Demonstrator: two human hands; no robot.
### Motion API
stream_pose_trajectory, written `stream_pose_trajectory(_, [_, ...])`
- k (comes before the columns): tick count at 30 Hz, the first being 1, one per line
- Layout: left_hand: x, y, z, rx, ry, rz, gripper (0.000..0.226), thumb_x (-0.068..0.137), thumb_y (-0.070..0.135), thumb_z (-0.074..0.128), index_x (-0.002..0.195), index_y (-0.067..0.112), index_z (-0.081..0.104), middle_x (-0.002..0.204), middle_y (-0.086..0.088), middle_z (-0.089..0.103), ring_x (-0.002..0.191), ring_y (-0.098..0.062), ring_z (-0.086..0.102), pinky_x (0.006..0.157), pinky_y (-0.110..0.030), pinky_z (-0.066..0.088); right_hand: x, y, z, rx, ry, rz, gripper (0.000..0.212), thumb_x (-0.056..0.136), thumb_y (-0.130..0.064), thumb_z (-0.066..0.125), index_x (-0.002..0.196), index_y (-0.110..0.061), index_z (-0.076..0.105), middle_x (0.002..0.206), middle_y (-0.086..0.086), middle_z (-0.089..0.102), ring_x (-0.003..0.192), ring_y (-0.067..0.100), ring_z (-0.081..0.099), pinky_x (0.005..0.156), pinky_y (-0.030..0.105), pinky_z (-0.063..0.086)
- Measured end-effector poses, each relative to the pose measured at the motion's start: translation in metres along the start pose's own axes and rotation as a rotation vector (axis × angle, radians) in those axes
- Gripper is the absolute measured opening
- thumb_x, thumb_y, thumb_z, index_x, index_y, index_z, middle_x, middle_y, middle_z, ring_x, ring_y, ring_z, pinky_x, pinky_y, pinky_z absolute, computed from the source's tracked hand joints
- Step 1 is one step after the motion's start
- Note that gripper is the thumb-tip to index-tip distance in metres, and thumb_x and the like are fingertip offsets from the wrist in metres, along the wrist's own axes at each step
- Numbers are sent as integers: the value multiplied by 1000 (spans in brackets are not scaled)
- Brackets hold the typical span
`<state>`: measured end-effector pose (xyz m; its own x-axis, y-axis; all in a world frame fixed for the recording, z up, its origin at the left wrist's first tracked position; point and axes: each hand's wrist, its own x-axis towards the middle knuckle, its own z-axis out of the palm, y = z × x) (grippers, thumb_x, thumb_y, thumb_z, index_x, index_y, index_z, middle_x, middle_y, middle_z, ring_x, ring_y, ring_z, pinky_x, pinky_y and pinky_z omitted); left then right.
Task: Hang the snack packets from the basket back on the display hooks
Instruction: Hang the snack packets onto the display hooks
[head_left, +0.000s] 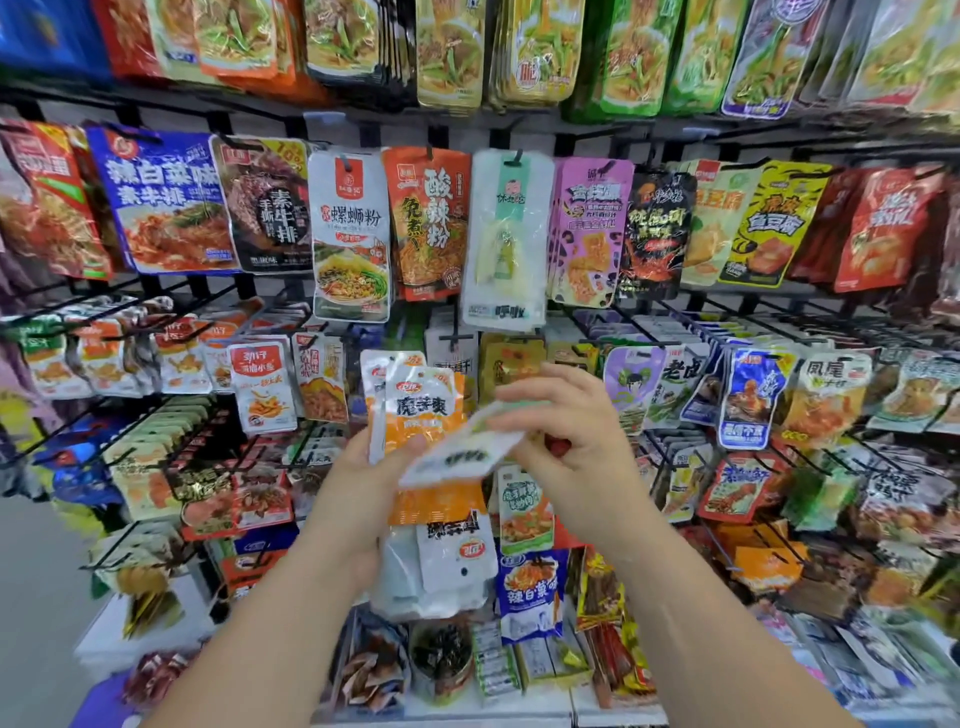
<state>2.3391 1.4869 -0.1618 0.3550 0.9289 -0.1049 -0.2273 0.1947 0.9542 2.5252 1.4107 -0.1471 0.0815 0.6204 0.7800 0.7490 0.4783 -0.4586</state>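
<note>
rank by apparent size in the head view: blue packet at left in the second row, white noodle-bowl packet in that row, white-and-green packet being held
1. blue packet
2. white noodle-bowl packet
3. held white-and-green packet, smallest even though nearest the camera; blurred, so its outline is rough

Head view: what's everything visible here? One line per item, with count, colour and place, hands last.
white packet: one, white with dark green print, blurred, centre, held by both hands
orange packets: several, orange and white, hanging right behind it
blue packet: one in front, blue, second row, left
purple packets: a few, purple, second row, right of centre
other packets: many, mixed colours, filling every row
rack: one, black, bars and hooks across the wall
shelf: one, white, bottom, with loose snacks
basket: not in view
left hand: one, grips the white packet's lower end
right hand: one, pinches its upper end
</note>
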Motion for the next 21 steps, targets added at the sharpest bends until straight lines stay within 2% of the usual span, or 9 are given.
stream_pose_trajectory(2, [5, -1, -5, -73, -27, -69, 21, 99, 19, 68, 120, 17, 69, 98, -8, 81, 81, -28, 78, 64, -40, 63, -11, 9, 4, -19, -100, 66, 17, 89, -32, 73, 98, -45, 79, 126, -27, 64, 137, 21, 45, 116, 47, 29])
stream_pose_trajectory(4, [5, -2, -7, -112, -54, -125, 16, 100, 15, 65, 116, 15, 69, 88, -7, 80, 67, -24, 76, 50, -33, 59, -25, 16, 6, -27, -142, 137, 23, 86, -28, 71, 98, -45, 80, 131, -32, 58, 140, 21, 38, 115, 51, 27])
stream_pose_trajectory(8, [2, -7, -6, -76, -132, -146, 25, 97, 7, 66, 121, 14, 70, 106, -16, 79, 78, -29, 78, 56, -37, 61, -35, 18, 7, -74, -185, 163, 29, 84, -37, 56, 98, -43, 81, 136, -32, 51, 145, 16, 30, 115, 58, 24])
stream_pose_trajectory(11, [-2, -13, -2, -42, -122, -114, 24, 95, 1, 66, 115, 14, 70, 102, -16, 80, 75, -28, 78, 54, -37, 60, -36, 17, 7, -153, -141, 155, 30, 84, -38, 54, 97, -43, 81, 142, -23, 52, 149, 28, 28, 116, 62, 23])
stream_pose_trajectory(13, [-3, -16, 0, -51, -83, -79, 23, 97, 0, 64, 116, 11, 69, 99, -14, 80, 75, -26, 78, 54, -35, 60, -39, 19, 7, -203, -93, 162, 32, 85, -24, 60, 101, -44, 80, 150, -15, 48, 153, 32, 24, 120, 59, 17])
stream_pose_trajectory(16, [-5, -16, 2, -17, -29, 16, 29, 97, 3, 67, 124, 15, 68, 109, -8, 80, 91, -25, 78, 62, -35, 62, -44, 21, 6, -200, -58, 314, 68, 86, 4, 68, 126, -51, 62, 165, -8, 28, 157, 21, 14, 123, 46, 13])
stream_pose_trajectory(18, [-7, -14, 5, 25, -9, 84, 31, 97, 4, 69, 124, 19, 68, 109, -4, 80, 93, -23, 78, 63, -33, 61, -42, 18, 2, -1, -2, 569, 79, 93, 9, 59, 141, -51, 42, 167, -7, 20, 153, 13, 25, 123, 39, 27])
stream_pose_trajectory(20, [-8, -11, 5, 49, -8, 125, 31, 97, 2, 69, 121, 20, 68, 105, 0, 81, 89, -18, 78, 60, -29, 60, -32, 14, 0, 417, 208, 856, 80, 97, 13, 49, 155, -39, 29, 160, 6, 39, 129, 10, 58, 104, 33, 50])
stream_pose_trajectory(21, [-7, -10, 4, 57, -7, 140, 32, 97, 3, 70, 122, 22, 67, 107, 2, 80, 91, -16, 78, 62, -28, 61, -26, 15, 0, 649, 321, 963, 78, 99, 12, 49, 160, -29, 23, 146, 14, 54, 112, 12, 69, 91, 30, 56])
